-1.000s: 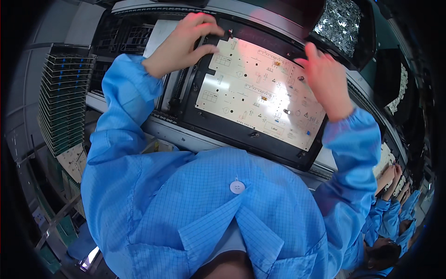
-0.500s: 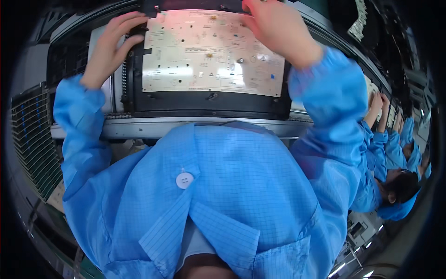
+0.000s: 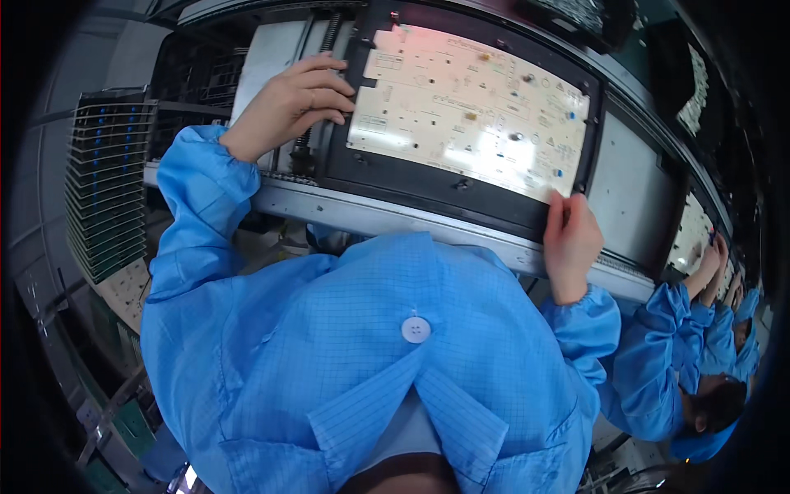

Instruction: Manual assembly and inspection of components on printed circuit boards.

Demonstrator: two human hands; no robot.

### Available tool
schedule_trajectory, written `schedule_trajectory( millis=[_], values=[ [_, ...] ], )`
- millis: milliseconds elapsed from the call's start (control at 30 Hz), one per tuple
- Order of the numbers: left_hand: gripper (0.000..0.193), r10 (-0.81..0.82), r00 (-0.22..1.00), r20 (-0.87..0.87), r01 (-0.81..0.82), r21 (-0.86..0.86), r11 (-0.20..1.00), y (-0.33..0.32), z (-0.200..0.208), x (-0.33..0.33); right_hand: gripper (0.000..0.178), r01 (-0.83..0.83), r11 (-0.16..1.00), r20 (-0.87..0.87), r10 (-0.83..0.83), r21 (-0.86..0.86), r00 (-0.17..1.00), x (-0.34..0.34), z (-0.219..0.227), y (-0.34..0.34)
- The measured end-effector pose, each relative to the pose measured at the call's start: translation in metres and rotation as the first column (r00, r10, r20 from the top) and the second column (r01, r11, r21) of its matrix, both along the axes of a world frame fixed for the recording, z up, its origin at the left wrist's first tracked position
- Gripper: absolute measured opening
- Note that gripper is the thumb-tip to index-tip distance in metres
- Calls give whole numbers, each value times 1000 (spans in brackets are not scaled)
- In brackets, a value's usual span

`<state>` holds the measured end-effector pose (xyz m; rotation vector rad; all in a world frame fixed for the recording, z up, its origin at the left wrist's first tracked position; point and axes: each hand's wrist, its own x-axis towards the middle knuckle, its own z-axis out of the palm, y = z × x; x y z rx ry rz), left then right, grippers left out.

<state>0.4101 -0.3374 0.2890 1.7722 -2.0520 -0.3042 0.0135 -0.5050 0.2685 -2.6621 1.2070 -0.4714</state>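
A cream circuit board (image 3: 411, 90) with small parts on it lies in a black carrier frame (image 3: 395, 177) in front of me. My left hand (image 3: 296, 103) rests at the frame's left side, its fingers stretched out against the edge. At the board's near right corner is my right hand (image 3: 573, 239). Its fingers are curled and drawn together there, and whatever they pinch is hidden. Small black clips (image 3: 463, 184) sit along the frame's border.
The frame sits on a conveyor line with a metal front rail (image 3: 378, 216). At left stands a rack of stacked green boards (image 3: 107, 181). Co-workers in blue (image 3: 650, 354) work along the line at right, near another cream board (image 3: 690, 235).
My right hand has come from the board's far right edge down to its near right corner. The view has shifted, so board and frame appear farther right. My left hand stays beside the frame.
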Motion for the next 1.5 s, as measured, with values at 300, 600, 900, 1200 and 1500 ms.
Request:
schedule_trajectory(
  millis=[300,600,900,1200,1500],
  values=[
    [26,322,946,18,-315,-164,935,19,-5,-30,22,-7,999,260,-2,34,966,4,-5,-21],
    [24,243,948,-205,-275,-151,949,15,-20,-42,19,130,991,366,-132,31,921,3,-21,-21],
    [39,13,986,-165,-7,36,999,34,-15,-37,18,-99,979,393,23,176,919,-8,-9,-35],
    [12,-16,994,111,23,-65,998,9,-3,-67,31,-450,870,258,396,200,881,42,16,9],
    [22,231,973,-1,-230,-63,971,-18,19,-76,32,-275,958,40,273,81,961,104,-3,44]
  ],
)
